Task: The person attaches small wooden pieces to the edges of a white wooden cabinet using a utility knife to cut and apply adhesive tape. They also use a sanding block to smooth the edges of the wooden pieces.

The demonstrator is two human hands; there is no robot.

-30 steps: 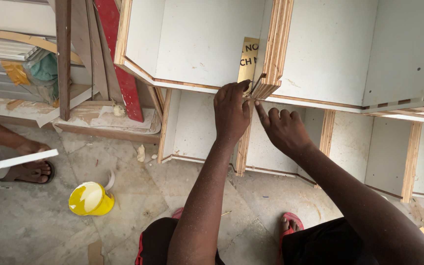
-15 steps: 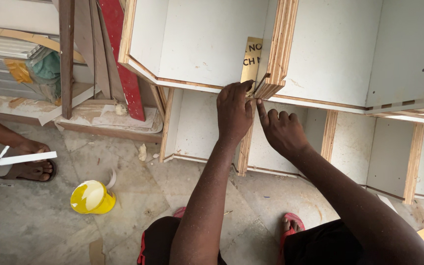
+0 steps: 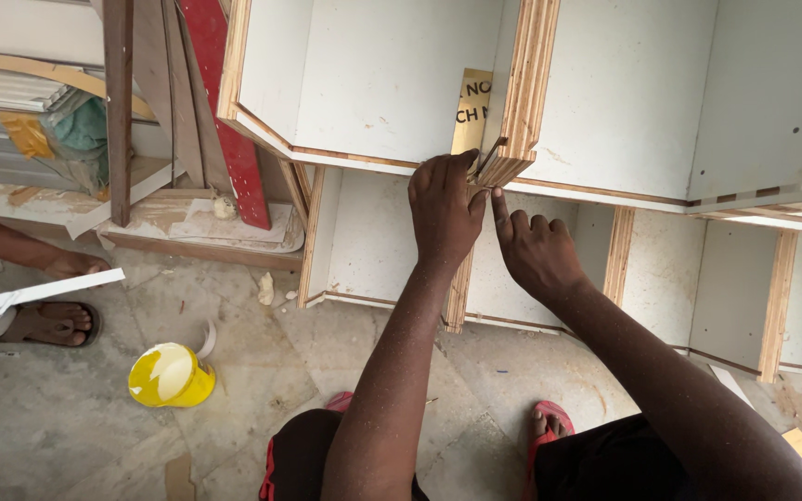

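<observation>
**Both hands at the plywood divider's corner**

Where the white cabinet's [image 3: 373, 83] upright plywood divider [image 3: 526, 88] ends in a layered corner, I see my left hand [image 3: 443, 209] pinching a thin dark strip [image 3: 486, 156] against that edge, fingers closed on it. My right hand [image 3: 536, 250] sits just beside it, loosely curled with the forefinger stretched up to the corner's underside, gripping nothing. On the floor, a yellow container [image 3: 171, 376] lies well apart to the left, near another person's sandalled foot [image 3: 48, 323].
</observation>
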